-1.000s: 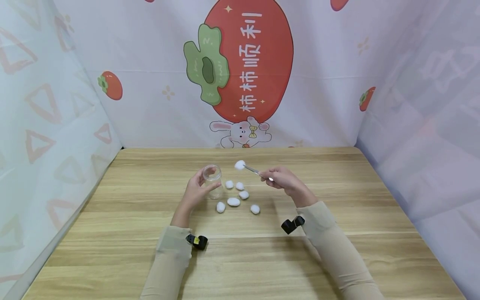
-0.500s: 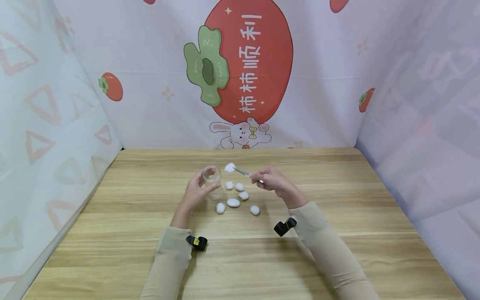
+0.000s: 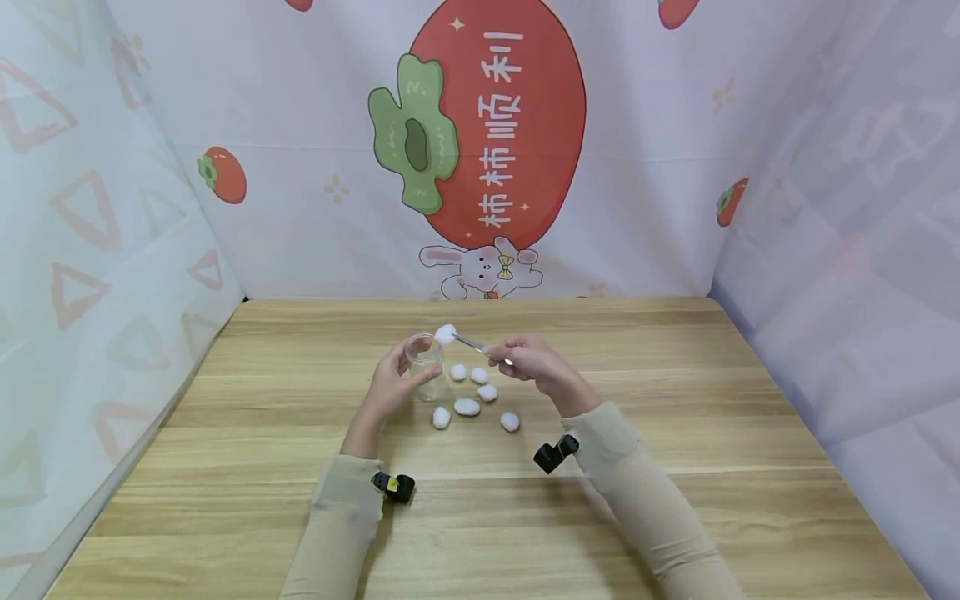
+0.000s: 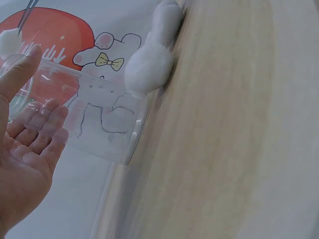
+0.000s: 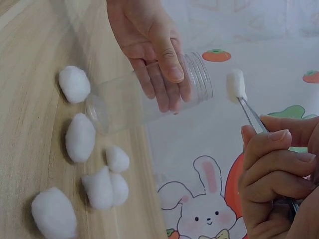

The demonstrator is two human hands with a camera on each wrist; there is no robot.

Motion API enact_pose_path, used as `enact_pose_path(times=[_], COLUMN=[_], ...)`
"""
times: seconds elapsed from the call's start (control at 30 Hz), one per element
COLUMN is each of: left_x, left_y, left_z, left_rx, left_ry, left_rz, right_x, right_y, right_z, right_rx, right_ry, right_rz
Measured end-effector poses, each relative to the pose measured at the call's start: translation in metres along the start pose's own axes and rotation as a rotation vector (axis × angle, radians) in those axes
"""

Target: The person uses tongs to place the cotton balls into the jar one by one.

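My left hand (image 3: 393, 379) holds a clear, lidless jar (image 3: 426, 379) upright on the table, thumb on the near side and fingers behind it. In the right wrist view the jar (image 5: 129, 102) looks see-through, with a ridged neck. My right hand (image 3: 521, 358) pinches metal tweezers (image 3: 471, 342), whose tips grip a white cotton ball (image 3: 446, 335). That ball is just right of the jar's mouth, slightly above its rim. Several more cotton balls (image 3: 467, 407) lie on the table to the right of the jar and nearer to me.
The wood-grain table (image 3: 480, 533) runs back to a printed cloth (image 3: 300, 225) with a big persimmon and a rabbit. Cloth walls (image 3: 840, 250) close off both sides. Small black cameras (image 3: 557, 454) sit at both wrists.
My right hand has moved left, bringing the tweezers and cotton ball from well right of the jar to beside its mouth. The left hand and jar stay put.
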State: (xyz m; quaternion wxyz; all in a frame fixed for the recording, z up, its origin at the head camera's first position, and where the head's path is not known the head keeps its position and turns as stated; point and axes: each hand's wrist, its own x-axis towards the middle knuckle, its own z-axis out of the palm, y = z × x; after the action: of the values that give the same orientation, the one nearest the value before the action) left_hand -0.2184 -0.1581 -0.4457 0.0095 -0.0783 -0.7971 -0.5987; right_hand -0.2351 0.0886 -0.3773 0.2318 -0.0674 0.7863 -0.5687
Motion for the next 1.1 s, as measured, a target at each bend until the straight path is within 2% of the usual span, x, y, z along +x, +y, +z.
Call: enact_pose_path(times=[0.37,0.83,1.1], left_x=[-0.001,-0.001,0.0], left_y=[0.001,0.001,0.0], left_z=[0.0,0.0,0.001], left_rx=[-0.001,0.006,-0.012], left_ry=[0.004,0.003,0.002], left_rz=[-0.024,-0.053,-0.03], right_x=[0.007,0.013,0.011], right_y=[-0.004,0.001,-0.001], right_z=[0.013,0.022,0.025], right_rx=[0.013,0.024,0.03], right_ry=[-0.009,-0.039,-0.038], right_rz=[-0.008,-0.03,-0.005])
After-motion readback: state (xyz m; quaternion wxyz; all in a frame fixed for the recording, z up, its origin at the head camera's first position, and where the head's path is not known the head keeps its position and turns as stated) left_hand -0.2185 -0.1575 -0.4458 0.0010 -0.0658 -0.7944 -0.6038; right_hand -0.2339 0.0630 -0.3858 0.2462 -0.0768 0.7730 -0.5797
